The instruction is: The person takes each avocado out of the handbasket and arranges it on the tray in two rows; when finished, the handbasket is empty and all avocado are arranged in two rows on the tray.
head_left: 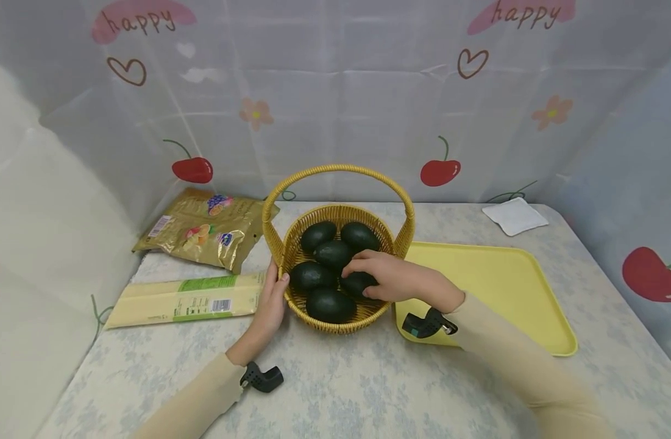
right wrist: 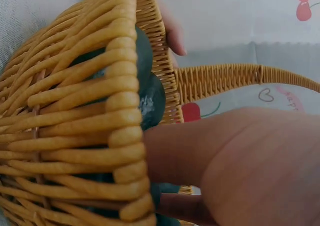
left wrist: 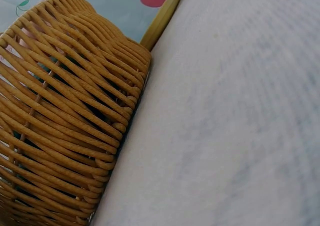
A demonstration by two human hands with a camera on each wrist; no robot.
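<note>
A yellow wicker basket [head_left: 339, 329] with a tall arched handle holds several dark green avocados [head_left: 331, 305]. My left hand [head_left: 270, 302] holds the basket's left side, its thumb at the rim. In the right wrist view that hand's thumb [right wrist: 173, 35] shows beyond the far rim. Reaching in over the right side, my right hand [head_left: 387, 275] has its fingers curled round an avocado [head_left: 357, 284] that lies among the others. The left wrist view shows mostly the basket's woven wall [left wrist: 75, 116], with the left hand out of sight there.
A yellow tray [head_left: 489, 286] lies right of the basket, close against it. Left are a gold snack bag [head_left: 209, 228] and a flat pale yellow and green packet [head_left: 192, 299]. A white square packet [head_left: 514, 216] lies at the back right. Printed curtains [head_left: 335, 110] enclose the table.
</note>
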